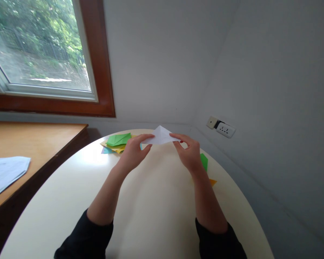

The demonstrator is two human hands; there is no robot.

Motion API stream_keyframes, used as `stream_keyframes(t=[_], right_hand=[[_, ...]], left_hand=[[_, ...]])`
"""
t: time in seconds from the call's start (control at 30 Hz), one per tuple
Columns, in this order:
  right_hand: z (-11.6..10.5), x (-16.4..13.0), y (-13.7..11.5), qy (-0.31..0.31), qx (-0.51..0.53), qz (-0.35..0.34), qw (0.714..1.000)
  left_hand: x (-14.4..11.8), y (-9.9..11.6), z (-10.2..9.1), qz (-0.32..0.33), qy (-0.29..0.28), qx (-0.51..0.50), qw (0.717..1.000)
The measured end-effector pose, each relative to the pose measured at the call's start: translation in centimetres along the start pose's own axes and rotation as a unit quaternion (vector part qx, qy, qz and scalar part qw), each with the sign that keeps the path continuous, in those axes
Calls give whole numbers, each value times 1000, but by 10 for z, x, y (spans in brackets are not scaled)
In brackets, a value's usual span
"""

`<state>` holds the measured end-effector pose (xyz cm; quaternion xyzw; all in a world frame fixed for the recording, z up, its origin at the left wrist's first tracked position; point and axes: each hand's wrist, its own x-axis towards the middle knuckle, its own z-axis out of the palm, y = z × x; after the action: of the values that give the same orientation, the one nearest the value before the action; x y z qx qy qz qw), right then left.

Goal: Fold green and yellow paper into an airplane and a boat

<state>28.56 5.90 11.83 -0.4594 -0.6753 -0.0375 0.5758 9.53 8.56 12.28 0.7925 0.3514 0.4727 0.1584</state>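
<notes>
Already folded to triangle, white paper (160, 136) pinched by left hand (135, 153) and right hand (189, 153); coloured sheets (116, 144) left of paper unfolded.

This looks like a plain room in a home or a small office, set up for desk work. A round, cream-coloured surface (70, 187) stands pushed into a corner where two bare grey-white walls (162, 61) meet. A window with a brown wooden frame (102, 72) and white inner sash looks out on a green, leafy slope and a fence, so the room lies beside a garden or hillside. Below the window runs a wooden desk (29, 140) with white printed sheets (5, 172) lying on it. A wall socket (223, 128) sits low on the right-hand wall. Loose coloured paper squares (116, 143) lie on the round surface.
</notes>
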Motion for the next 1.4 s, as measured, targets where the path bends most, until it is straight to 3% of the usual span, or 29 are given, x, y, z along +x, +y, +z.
stream_keyframes(t=[0.2,0.9,1.4], right_hand=[[1,1,-6,-39,10,-17,999],[4,0,-6,44,25,13,999],[17,-3,-10,83,72,58,992]], left_hand=[[0,5,-1,-9,33,-16,999],[1,7,0,-12,137,-44,990],[0,12,2,-27,173,-37,984]])
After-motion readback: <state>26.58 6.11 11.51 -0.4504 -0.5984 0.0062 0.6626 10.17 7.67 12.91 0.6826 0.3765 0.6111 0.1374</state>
